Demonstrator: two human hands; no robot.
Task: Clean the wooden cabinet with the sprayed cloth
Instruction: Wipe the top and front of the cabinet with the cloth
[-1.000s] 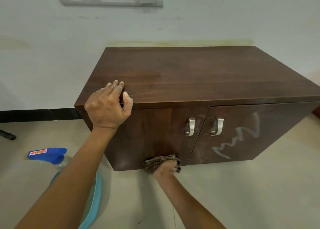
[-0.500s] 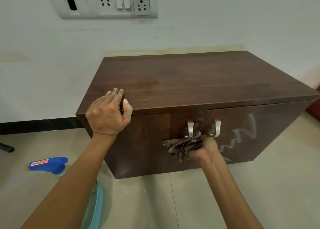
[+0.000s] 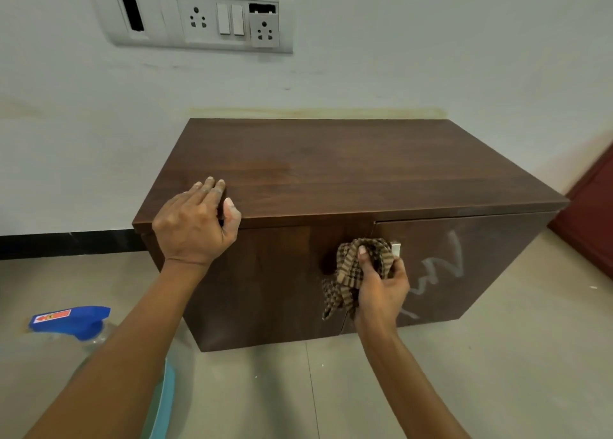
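A dark wooden cabinet (image 3: 348,166) with two front doors stands on the floor against the wall. My left hand (image 3: 194,228) grips its front top edge near the left corner, fingers over the top and thumb under the lip. My right hand (image 3: 381,289) holds a bunched brown checked cloth (image 3: 348,273) against the middle of the front, over the door handles. Only one metal handle (image 3: 396,249) peeks out beside the cloth. White scribble marks (image 3: 447,263) cover the right door.
A spray bottle with a blue head (image 3: 71,321) lies on the tiled floor at the left. A light blue basin (image 3: 164,399) shows under my left forearm. A switch and socket panel (image 3: 202,21) is on the wall above. A dark red door (image 3: 593,226) stands at the right.
My right hand lifted the cloth from the bottom edge of the left door up to the handles at the middle. My left hand kept its grip on the top edge.
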